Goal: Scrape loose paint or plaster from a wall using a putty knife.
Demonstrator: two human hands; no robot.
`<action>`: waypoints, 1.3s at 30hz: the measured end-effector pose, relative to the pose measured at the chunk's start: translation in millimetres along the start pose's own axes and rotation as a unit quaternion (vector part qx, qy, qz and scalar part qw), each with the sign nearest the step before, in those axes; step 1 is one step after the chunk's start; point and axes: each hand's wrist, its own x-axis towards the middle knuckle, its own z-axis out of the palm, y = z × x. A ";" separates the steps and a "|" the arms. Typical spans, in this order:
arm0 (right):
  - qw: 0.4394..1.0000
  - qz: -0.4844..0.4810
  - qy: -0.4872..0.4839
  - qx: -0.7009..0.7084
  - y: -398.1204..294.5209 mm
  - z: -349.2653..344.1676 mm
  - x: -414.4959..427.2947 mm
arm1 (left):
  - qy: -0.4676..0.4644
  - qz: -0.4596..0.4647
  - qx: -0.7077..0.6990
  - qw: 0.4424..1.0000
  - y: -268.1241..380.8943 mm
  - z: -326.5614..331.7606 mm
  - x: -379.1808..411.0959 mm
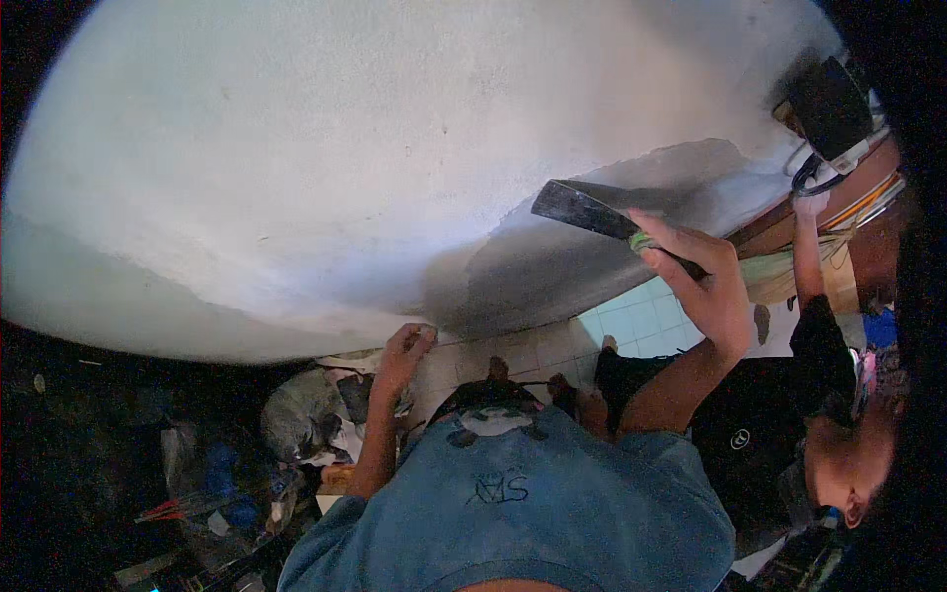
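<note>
A whitish wall [355, 148] with a rough painted surface rises before me. A darker grey patch [533, 274] with an irregular edge spreads over its lower right part. My right hand [703, 274] grips the handle end of a dark flat-bladed tool [584, 207], possibly a scraper, with a green wrap by my fingers. The blade points left, its far end over the border of the grey patch; whether it touches the wall is unclear. My left hand [410, 344] is raised with curled fingers near the wall's lower edge in view. What, if anything, it holds cannot be made out.
At right a person in a black shirt [762, 436] reaches up, a hand [814, 200] at a black cable [803, 177] below a dark box-shaped thing [828, 103]. Pale floor tiles [644, 318] show below. Bags and clutter [311, 414] lie at left, partly in darkness.
</note>
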 end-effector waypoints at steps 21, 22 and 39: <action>0.998 0.006 0.035 0.045 7.1 26.1 -17.6 | -0.020 0.007 -0.009 1.000 0.8 -4.3 -10.1; 0.998 -0.026 0.045 0.041 8.6 26.8 -17.3 | -0.019 0.007 -0.009 1.000 0.7 -3.3 -10.6; 0.998 -0.006 0.061 -0.018 6.2 32.8 -19.1 | 0.004 -0.004 0.006 1.000 16.4 6.4 -13.5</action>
